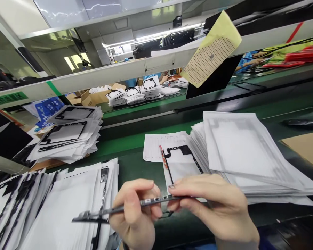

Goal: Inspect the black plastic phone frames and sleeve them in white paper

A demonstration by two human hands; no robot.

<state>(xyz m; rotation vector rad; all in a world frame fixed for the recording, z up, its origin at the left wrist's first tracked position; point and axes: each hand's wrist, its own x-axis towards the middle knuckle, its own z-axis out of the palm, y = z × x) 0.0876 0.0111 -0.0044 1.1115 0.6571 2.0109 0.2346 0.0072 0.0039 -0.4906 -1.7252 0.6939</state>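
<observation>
Dark green bench (130,165) showed beneath both hands: left hand (137,217) and right hand (221,205) pinched one thin black frame (154,200), held edge-on near stacked white sheets (65,205); light, even fingertip pressure seemed wisest, lest it flex

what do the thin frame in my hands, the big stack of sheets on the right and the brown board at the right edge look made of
Frame: dark, thin and stiff-looking, plastic or coated metal; I can't tell which.
White sheets: probably matte paper or thin film, slightly see-through, since dark outlines show through.
Brown board: likely cardboard, plain, dull and tan.
</observation>
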